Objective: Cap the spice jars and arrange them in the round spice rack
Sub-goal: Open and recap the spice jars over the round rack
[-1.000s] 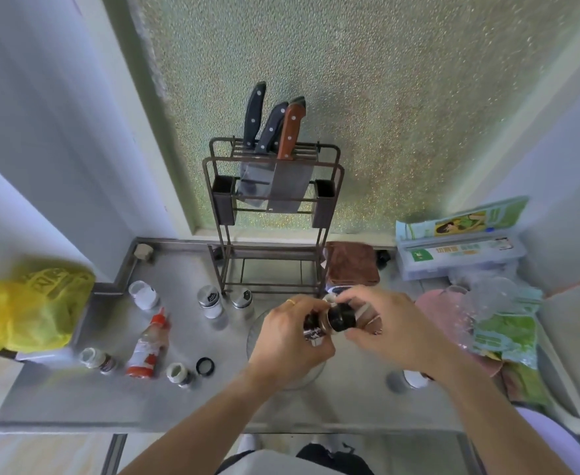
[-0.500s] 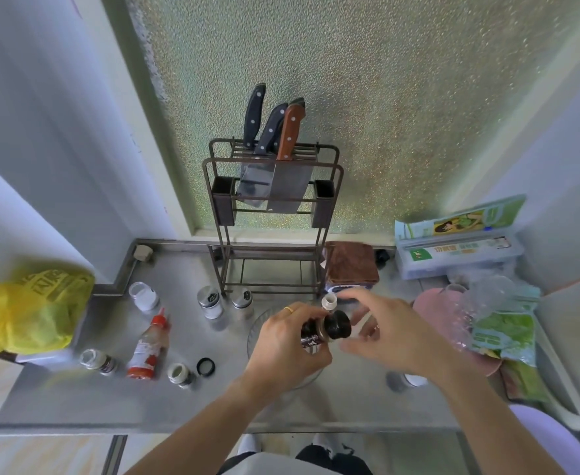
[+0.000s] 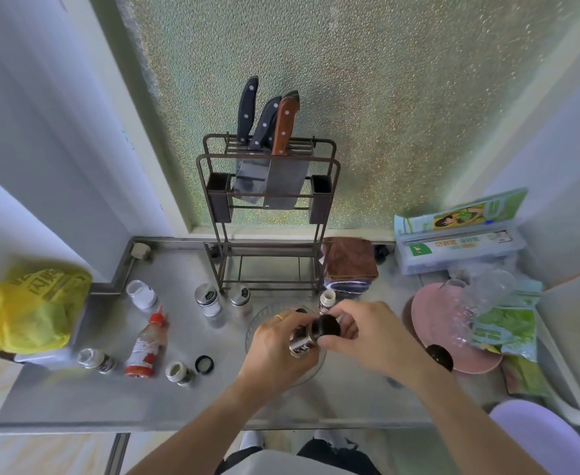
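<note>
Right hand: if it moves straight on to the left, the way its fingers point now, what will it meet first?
The right hand pinches the black cap, and just left of that is the jar held by the left hand. So it likely meets the jar first, pressing the cap against it. Depth is unclear.

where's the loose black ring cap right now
In the head view the black ring cap lies flat on the metal counter, left of the hands, just right of an uncapped jar and the red-capped bottle.
</note>
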